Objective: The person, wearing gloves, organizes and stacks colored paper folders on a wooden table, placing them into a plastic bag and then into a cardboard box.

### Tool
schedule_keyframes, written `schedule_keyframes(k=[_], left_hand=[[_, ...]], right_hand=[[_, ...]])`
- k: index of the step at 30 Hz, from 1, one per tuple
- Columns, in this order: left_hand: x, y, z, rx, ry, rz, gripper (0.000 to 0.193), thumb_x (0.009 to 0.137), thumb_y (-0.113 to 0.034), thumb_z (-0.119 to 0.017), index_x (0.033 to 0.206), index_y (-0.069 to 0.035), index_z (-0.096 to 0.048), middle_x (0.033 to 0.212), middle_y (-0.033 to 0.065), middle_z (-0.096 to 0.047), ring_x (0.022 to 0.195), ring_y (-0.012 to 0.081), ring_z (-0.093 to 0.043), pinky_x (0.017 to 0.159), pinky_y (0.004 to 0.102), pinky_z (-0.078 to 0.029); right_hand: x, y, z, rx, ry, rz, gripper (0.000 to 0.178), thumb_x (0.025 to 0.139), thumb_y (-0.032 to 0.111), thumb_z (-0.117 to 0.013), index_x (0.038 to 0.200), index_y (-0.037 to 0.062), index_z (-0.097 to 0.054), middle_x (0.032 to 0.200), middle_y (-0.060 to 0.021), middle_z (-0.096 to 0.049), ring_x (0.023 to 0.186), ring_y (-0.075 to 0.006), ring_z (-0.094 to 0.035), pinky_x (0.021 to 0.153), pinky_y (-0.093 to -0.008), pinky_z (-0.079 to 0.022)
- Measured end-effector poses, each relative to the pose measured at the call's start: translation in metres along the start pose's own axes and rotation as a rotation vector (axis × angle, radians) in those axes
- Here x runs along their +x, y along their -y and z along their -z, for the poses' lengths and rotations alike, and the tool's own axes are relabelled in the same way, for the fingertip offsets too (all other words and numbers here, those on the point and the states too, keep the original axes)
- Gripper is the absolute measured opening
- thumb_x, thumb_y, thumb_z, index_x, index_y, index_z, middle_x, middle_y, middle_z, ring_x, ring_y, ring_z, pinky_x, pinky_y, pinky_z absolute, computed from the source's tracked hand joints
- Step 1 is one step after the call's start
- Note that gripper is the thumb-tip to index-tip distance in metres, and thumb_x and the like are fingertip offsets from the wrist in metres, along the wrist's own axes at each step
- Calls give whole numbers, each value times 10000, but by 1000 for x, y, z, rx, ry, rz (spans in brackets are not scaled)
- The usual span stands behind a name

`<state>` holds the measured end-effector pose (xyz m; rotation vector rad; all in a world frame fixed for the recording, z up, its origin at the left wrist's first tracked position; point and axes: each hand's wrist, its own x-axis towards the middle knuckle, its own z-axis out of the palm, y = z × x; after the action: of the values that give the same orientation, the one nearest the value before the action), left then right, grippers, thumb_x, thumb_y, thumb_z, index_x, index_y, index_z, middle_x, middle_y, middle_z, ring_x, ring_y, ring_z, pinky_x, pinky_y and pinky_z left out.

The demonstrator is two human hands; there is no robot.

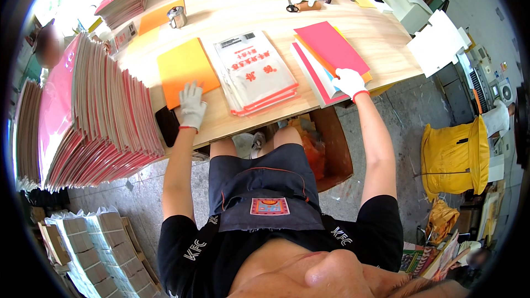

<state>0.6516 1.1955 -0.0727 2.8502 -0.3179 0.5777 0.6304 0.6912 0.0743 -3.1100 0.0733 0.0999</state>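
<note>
Left hand (192,106) rests, fingers spread, on orange paper (185,69), seemingly steadying it; right hand (350,83) curls over the edge of a pink-topped stack (331,47), grip unclear; printed packets (253,72) lie between the hands, within reach

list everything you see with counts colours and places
Wooden table: one, pale brown, centre
Flat paper stack: one, pink topped, table right
Wrapped printed packets: several, white and red, table middle
Orange paper sheets: at least two, orange, table left
Tall pink piles: two, pink and grey, left edge
Smaller pink piles: two, pink, table rear
Shiny metal cup: one, silver, rear left
Black rectangular device: one, black, table left
Yellow fabric sack: one, yellow, floor right
Wrapped pale bundles: many, pale, lower left
Small clutter: uncounted, mixed, rear and right
Gloved left hand: one, white, on orange paper
Gloved right hand: one, white, on paper stack
</note>
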Motion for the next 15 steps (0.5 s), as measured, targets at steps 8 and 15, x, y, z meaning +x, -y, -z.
schedule_keyframes(k=[8,15], left_hand=[[-23,-78,5,-309,-58,-211,505,770,-143,-645,1265,-122,-546,1372,128,-463,1290,363,-374,1064,522,-273],[-41,-75,-7,-435,-48,-121,467,793,-157,-638,1247,-99,-542,1328,143,-493,1258,391,-396,1049,477,-320]], right_hand=[[-2,-2,-20,-13,-115,13,298,746,304,-570,886,42,-582,899,-191,-623,898,-373,-599,784,-449,-483],[-1,-9,-12,-7,-46,62,310,792,331,-519,915,62,-610,932,-193,-636,917,-360,-606,790,-455,-489]])
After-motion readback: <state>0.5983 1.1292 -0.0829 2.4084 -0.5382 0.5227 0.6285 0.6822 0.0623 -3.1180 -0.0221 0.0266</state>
